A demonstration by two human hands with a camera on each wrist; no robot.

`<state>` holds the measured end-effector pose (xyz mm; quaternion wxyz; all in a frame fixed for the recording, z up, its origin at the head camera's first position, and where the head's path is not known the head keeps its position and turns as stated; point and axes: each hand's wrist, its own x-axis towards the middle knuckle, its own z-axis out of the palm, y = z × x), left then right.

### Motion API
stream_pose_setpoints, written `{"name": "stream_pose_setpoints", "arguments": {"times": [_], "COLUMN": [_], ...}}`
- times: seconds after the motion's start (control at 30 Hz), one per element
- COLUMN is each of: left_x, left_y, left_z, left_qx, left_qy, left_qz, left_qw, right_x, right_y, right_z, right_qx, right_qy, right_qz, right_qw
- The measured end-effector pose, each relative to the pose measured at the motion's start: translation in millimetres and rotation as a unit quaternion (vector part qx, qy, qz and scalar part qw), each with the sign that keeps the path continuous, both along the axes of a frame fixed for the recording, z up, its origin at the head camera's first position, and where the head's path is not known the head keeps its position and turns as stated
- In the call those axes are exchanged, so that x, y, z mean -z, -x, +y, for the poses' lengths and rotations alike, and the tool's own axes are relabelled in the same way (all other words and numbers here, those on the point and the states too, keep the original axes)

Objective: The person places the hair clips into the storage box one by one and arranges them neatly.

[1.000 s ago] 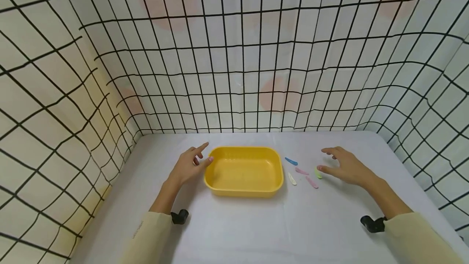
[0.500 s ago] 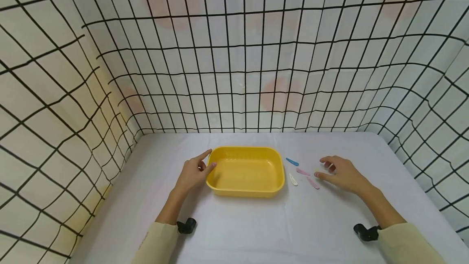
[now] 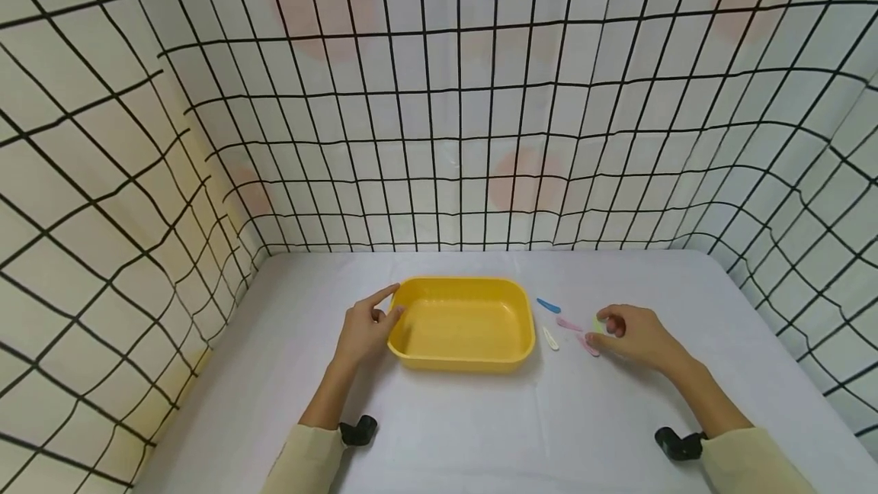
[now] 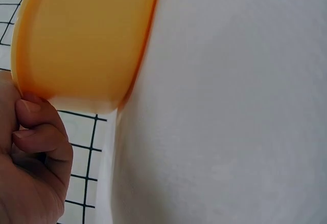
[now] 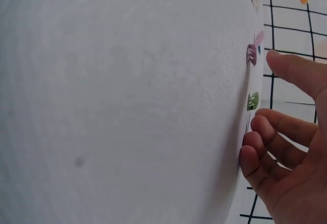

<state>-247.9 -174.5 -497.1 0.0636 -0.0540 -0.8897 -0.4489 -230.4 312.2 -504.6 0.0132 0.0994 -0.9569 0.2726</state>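
My left hand (image 3: pixel 362 332) holds the left end of a yellow plastic tray (image 3: pixel 461 364), thumb at the rim and index finger along its far left corner. In the left wrist view, curled fingers (image 4: pixel 43 132) touch the tray's end wall. Over the hair clips on the right, my right hand (image 3: pixel 638 335) has its thumb and fingers apart around a green hair clip (image 5: pixel 253 101), which lies on the cloth. Partly beside the thumb is a pink hair clip (image 3: pixel 587 345); another pink clip (image 3: pixel 568 324) lies farther left.
A blue hair clip (image 3: pixel 549 306) and a white hair clip (image 3: pixel 551 338) lie between the tray and the right hand. White cloth (image 3: pixel 466 433) covers the table. Black wire grid panels (image 3: pixel 439 136) stand behind and at both sides.
My right hand has moved down and slightly left to the green clip, its thumb and fingers drawing closer together. My left hand has moved right onto the tray's rim. The clips have not moved.
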Motion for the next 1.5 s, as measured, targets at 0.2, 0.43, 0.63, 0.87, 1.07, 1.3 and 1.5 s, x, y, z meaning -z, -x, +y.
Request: {"name": "stream_pose_setpoints", "arguments": {"times": [0.2,0.43,0.63,0.87,1.07,1.3,1.5], "left_x": [2.3,1.6,1.8,-0.9,-2.4,-2.1,-5.8], "left_y": [-6.2,-6.0,-5.7,-6.8,-7.0,-8.3,-6.7], "left_z": [2.5,2.2,0.8,0.6,2.4,1.2,0.9], "left_qx": [-0.005,-0.023,-0.024,-0.021,-0.013,-0.007,0.005], "left_qy": [-0.015,-0.006,-0.006,-0.001,0.001,0.010,0.019], "left_qz": [-0.013,-0.010,-0.030,-0.051,-0.046,-0.038,-0.023], "left_qw": [0.9998,0.9997,0.9992,0.9985,0.9988,0.9992,0.9996], "right_x": [7.4,10.0,6.4,1.7,1.8,4.3,0.4], "right_y": [-3.5,-5.1,-3.3,1.4,3.3,5.9,4.8], "right_z": [0,-3,-3,-5,-5,-5,-7], "right_qx": [-0.003,-0.002,-0.009,0.000,0.007,0.008,0.018], "right_qy": [-0.009,-0.004,-0.010,-0.019,-0.017,-0.021,-0.027], "right_qz": [0.011,0.012,0.016,0.007,0.007,0.004,0.014], "right_qw": [0.9999,0.9999,0.9998,0.9998,0.9998,0.9997,0.9994]}}
